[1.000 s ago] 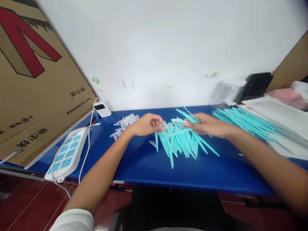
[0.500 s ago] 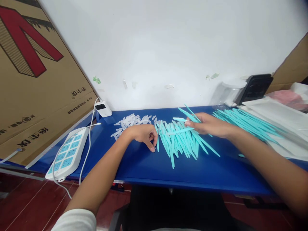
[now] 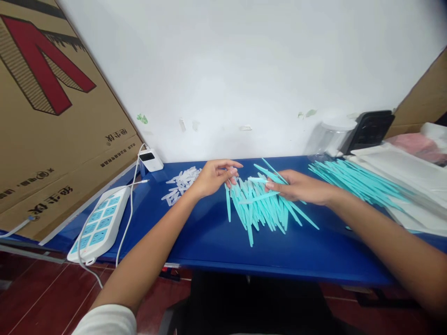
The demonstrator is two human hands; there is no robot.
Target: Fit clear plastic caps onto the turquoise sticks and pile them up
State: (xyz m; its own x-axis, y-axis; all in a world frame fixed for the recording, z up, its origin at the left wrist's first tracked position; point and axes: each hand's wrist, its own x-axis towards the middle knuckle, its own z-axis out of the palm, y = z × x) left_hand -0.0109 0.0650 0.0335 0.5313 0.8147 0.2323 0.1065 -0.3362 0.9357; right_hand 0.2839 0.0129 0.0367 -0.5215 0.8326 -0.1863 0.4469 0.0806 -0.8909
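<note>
My right hand [image 3: 296,187] grips several slim teal sticks [image 3: 267,171] that fan out past the thumb and fingers. One of them has a pale tip pointing left. Below it a loose heap of the same teal sticks [image 3: 260,211] covers the middle of the blue table. My left hand [image 3: 218,177] hovers at the heap's upper left corner, index finger stretched out and thumb bent in. A small translucent piece appears pinched at its fingertips, partly hidden. To its left lies a pile of small translucent blade-shaped pieces [image 3: 181,184].
More teal sticks [image 3: 356,181] lie in a bundle at the right, beside white sheets [image 3: 419,172]. A clear jar [image 3: 333,137] and a black stand [image 3: 372,130] are by the wall. A power strip [image 3: 99,225], cables and a small white device [image 3: 151,159] occupy the left side, near a cardboard box [image 3: 80,144].
My left hand has risen from the table surface and moved up toward the back, leaving a teal stick beside the heap uncovered. My right hand holds its sticks almost in the same place.
</note>
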